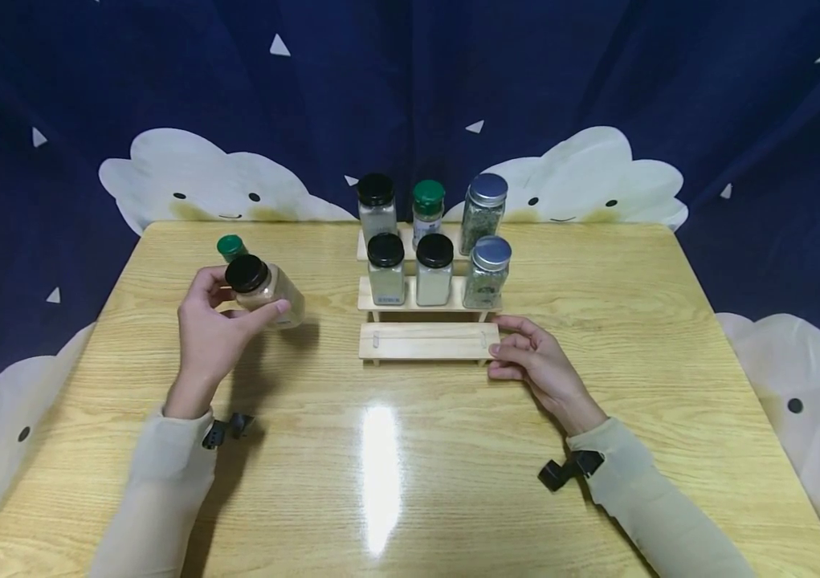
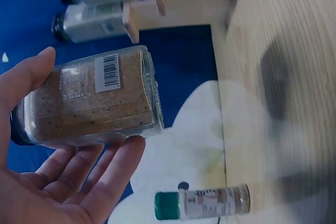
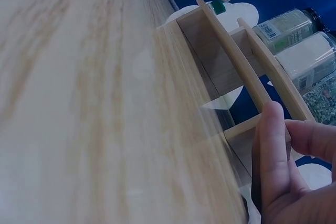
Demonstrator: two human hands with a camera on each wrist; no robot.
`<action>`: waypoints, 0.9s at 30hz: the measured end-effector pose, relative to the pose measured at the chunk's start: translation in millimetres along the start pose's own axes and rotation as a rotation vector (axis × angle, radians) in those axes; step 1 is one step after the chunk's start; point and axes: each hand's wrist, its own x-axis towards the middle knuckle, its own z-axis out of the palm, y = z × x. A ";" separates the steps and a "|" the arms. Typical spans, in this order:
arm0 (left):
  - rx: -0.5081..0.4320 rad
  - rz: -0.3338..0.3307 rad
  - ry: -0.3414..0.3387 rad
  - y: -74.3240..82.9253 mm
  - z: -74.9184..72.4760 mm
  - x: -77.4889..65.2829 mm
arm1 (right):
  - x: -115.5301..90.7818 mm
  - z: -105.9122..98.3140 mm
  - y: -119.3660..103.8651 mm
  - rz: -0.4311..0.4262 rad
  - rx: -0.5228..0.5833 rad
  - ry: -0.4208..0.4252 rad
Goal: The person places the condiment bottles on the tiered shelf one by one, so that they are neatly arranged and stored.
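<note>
My left hand [image 1: 213, 333] grips a square glass spice jar [image 2: 100, 98] with a black lid and brown seasoning inside. It is held tilted above the table, left of the rack. Just behind it stands a small green-capped spice bottle [image 2: 207, 203], partly hidden in the head view. With thumb and fingers, my right hand [image 1: 536, 357] pinches the right end of the bottom step of a three-step wooden spice rack [image 1: 430, 341]. No jar stands on that bottom step. The middle step carries two black-lidded jars [image 1: 434, 273] and a silver-lidded jar [image 1: 487, 273].
On the top step stand a black-lidded jar [image 1: 377, 205], a green-capped bottle [image 1: 427, 210] and a silver-lidded jar [image 1: 484, 210]. The wooden table [image 1: 294, 482] ends at a dark blue curtain [image 1: 410, 88] with white clouds. Cameras are strapped to both wrists.
</note>
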 end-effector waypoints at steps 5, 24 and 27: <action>-0.027 0.049 -0.026 5.6 8.8 -6.3 | -0.4 0.1 0.3 0.001 -0.002 0.005; -0.067 0.164 -0.179 28.7 44.1 -27.9 | 0.5 0.6 -0.3 0.004 0.005 0.003; -0.066 0.172 -0.201 30.1 51.4 -30.0 | 0.6 0.9 -0.3 0.007 0.007 0.006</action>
